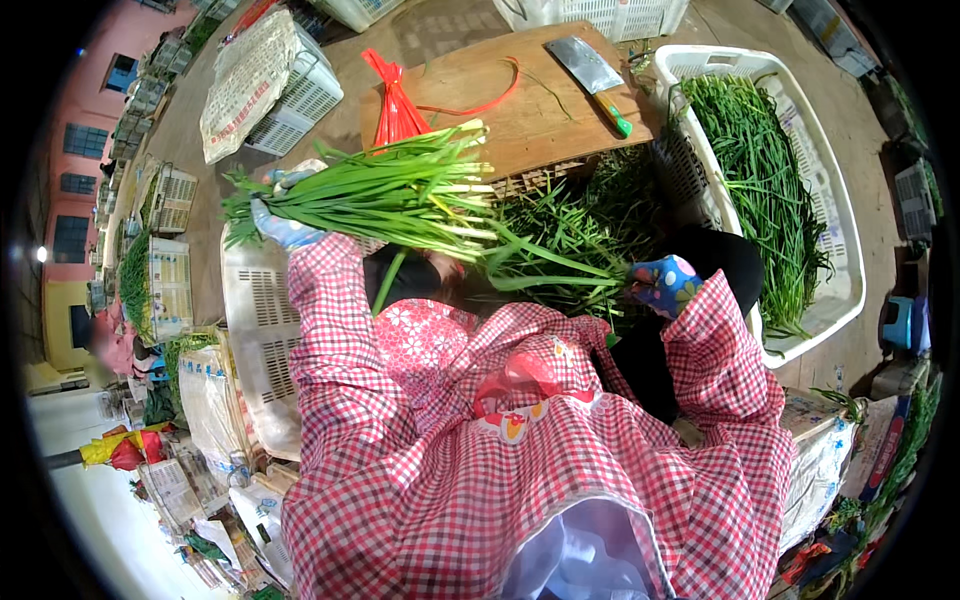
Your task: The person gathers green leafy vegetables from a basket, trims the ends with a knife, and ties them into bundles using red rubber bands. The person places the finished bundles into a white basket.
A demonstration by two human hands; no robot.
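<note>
A thick bunch of green chives [397,187], with pale cut ends pointing right, is gripped near its leafy end by my left hand [289,217], in a patterned bluish glove. My right hand [667,285], in a blue flowered glove, is closed on a few long loose chive leaves [559,274] that stretch left towards the bunch. Below and between the hands lies a heap of loose dark green leaves [577,225]. Beyond the bunch, a gathered bundle of red plastic strips [394,105] rests on a wooden board [480,82].
On the board lie a cleaver [589,71] with a wooden and green handle and one loose red strip [487,109]. A white plastic crate [847,247] of chives stands to my right; another white crate [259,330] is at my left. Far left stands a sack-covered crate [296,105].
</note>
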